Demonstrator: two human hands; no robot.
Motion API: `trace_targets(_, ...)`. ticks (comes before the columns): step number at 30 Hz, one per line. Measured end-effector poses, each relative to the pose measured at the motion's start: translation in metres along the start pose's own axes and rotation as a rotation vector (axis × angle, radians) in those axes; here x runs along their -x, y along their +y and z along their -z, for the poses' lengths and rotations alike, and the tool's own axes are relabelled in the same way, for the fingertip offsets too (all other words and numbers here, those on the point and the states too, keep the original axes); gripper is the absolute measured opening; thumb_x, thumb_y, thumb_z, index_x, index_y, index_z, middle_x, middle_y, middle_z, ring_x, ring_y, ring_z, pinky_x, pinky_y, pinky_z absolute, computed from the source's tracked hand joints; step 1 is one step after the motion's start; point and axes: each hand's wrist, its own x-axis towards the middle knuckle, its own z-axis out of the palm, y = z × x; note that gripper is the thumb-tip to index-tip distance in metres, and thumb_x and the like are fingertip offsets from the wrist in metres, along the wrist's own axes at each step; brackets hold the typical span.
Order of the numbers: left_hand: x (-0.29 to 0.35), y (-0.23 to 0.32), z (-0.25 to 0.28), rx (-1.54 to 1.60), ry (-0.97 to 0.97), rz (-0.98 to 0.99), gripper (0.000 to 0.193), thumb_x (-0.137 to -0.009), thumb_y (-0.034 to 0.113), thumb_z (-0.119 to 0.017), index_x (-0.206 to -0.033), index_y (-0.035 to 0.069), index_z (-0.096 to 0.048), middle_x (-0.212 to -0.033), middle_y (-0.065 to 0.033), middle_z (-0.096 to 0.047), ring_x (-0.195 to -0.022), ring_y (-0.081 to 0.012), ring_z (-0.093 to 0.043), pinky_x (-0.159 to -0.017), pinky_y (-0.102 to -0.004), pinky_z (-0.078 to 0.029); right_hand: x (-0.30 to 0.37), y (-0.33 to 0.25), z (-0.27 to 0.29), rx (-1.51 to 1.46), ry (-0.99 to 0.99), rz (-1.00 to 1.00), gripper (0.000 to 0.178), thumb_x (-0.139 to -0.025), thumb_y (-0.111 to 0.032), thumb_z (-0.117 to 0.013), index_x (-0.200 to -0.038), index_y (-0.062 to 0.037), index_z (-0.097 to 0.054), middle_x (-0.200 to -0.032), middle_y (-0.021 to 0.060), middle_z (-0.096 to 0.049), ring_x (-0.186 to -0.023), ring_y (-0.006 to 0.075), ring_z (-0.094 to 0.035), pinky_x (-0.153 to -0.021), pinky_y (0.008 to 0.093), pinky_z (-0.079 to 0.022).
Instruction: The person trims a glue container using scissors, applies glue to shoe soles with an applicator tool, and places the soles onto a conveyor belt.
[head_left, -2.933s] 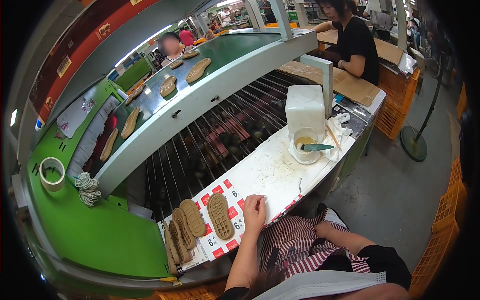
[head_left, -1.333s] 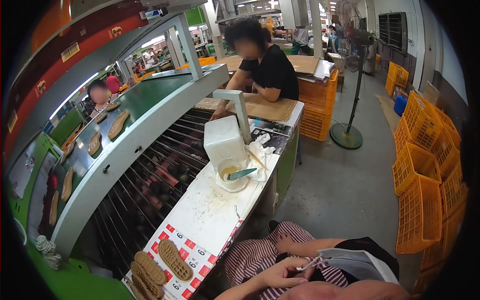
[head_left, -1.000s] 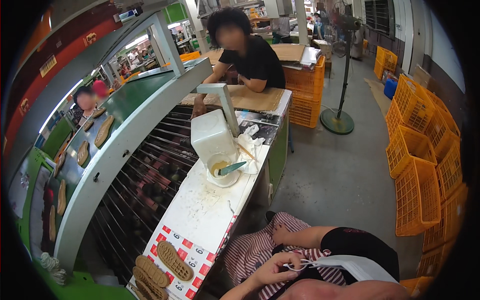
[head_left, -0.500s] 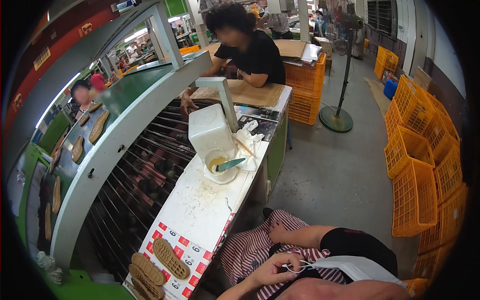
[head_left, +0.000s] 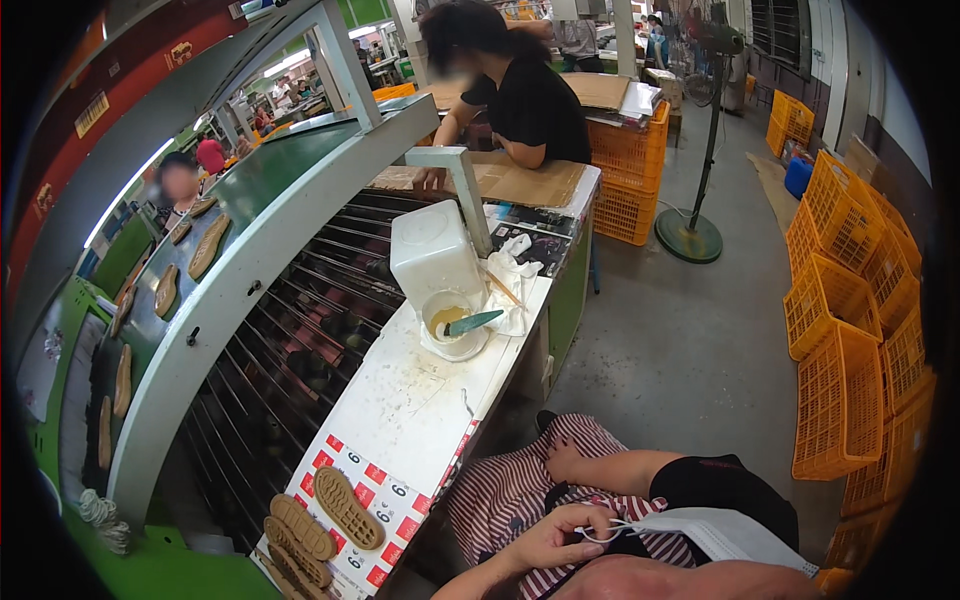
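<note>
My left hand (head_left: 565,537) is near the lower edge, its thumb and fingers curled at the thin white ear loop of a face mask (head_left: 735,532). The loop runs from the mask to the fingertips. My right hand (head_left: 567,460) rests on the red-and-white striped apron (head_left: 500,500) over my lap, fingers laid out and seemingly holding nothing. To the left, several tan shoe soles (head_left: 347,508) lie on the white worktop (head_left: 400,410). Farther along it, a tub of yellowish liquid (head_left: 448,312) holds a green-handled brush (head_left: 472,322), beside a translucent white container (head_left: 435,252).
A green conveyor (head_left: 265,165) carries more soles behind a pale curved frame (head_left: 235,240). Metal rollers (head_left: 285,340) run beside the worktop. Across it, a person in black (head_left: 535,100) leans on cardboard. Orange crates (head_left: 840,400) line the right side; a standing fan (head_left: 690,235) is beyond.
The view has shifted slightly, so the scene sits a little farther right. The person across the worktop has turned the head and drawn an arm back. My hands stay in place.
</note>
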Motion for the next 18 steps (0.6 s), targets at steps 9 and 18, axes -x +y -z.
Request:
trace_targets(9, -0.001, -0.002, -0.004, 0.032, 0.071, -0.007, 0.020, -0.085, 0.021, -0.065, -0.081, 0.004, -0.054, -0.075, -0.0025, -0.050, -0.070, -0.0139, -0.044, -0.065, -0.0282, -0.035, -0.004, 0.003, -0.005, -0.019, -0.020, -0.020, 0.040, -0.080, -0.031, -0.057, -0.114, -0.0145, -0.066, -0.134, 0.0141, -0.048, -0.130, 0.0414, -0.030, -0.101, 0.0626, -0.022)
trace_targets(18, 0.001, 0.002, 0.002, -0.083, 0.004, -0.008, 0.015, -0.086, 0.016, -0.062, -0.085, 0.005, -0.052, -0.083, -0.0015, -0.050, -0.078, -0.0121, -0.045, -0.072, -0.0258, -0.036, 0.004, 0.002, 0.009, -0.045, -0.037, -0.008, 0.038, -0.081, -0.027, -0.056, -0.116, -0.0143, -0.066, -0.135, 0.0138, -0.048, -0.131, 0.0422, -0.028, -0.102, 0.0629, -0.020)
